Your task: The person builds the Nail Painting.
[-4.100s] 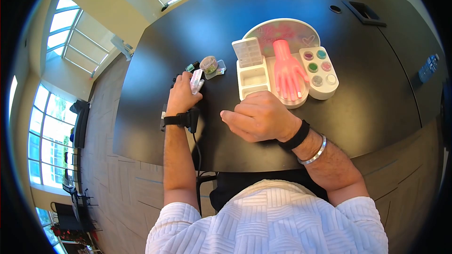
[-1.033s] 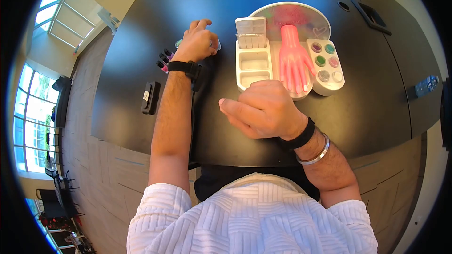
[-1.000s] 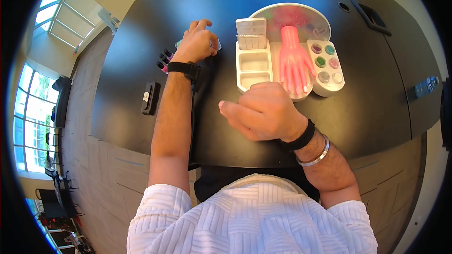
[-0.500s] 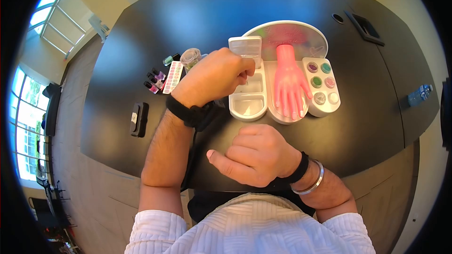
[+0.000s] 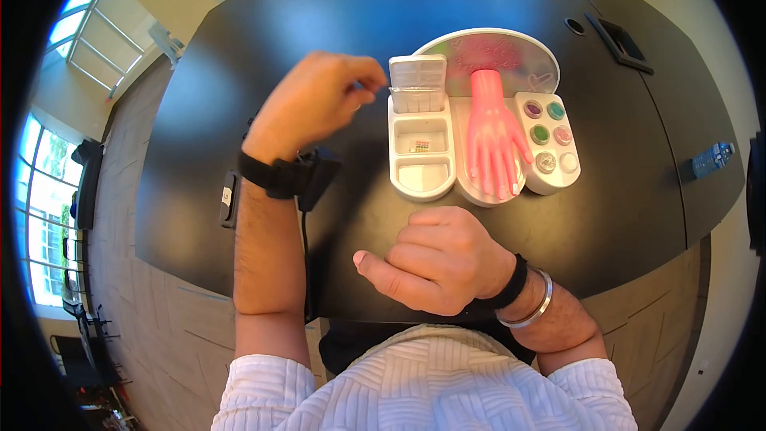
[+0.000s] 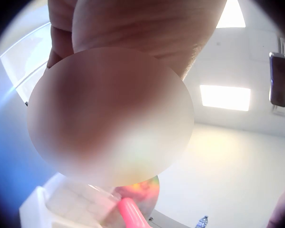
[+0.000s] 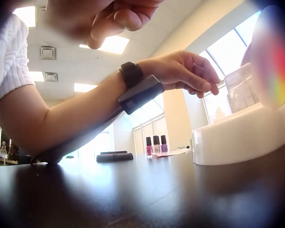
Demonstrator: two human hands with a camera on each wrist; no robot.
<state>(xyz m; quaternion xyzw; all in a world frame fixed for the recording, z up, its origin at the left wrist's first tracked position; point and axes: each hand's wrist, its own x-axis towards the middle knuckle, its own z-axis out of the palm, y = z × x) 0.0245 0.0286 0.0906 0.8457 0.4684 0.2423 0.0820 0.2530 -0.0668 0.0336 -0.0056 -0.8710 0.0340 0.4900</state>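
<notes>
My left hand (image 5: 319, 96) hovers left of the white nail-salon stand (image 5: 423, 182), fingers loosely bent, nothing visible between them. Its fingertips come close to the raised clear lid (image 5: 419, 84). In the stand's middle compartment lies a small piece with rows of coloured marks (image 5: 419, 146). A pink model hand (image 5: 495, 132) with white nails lies at the stand's centre, beside several pots of coloured glitter (image 5: 540, 135). My right hand (image 5: 439, 259) is held in front of the stand, fingers loosely curled and thumb sticking out, holding nothing.
Nail polish bottles (image 7: 156, 144) and a flat sheet (image 7: 171, 153) stand behind my left arm, hidden in the head view. A black case (image 5: 229, 199) lies left of that arm. A water bottle (image 5: 712, 160) lies at the right of the dark table (image 5: 622, 215).
My left hand went from the bottles to the middle compartment, then drew back left. The small marked piece now shows in that compartment. My right hand has barely moved.
</notes>
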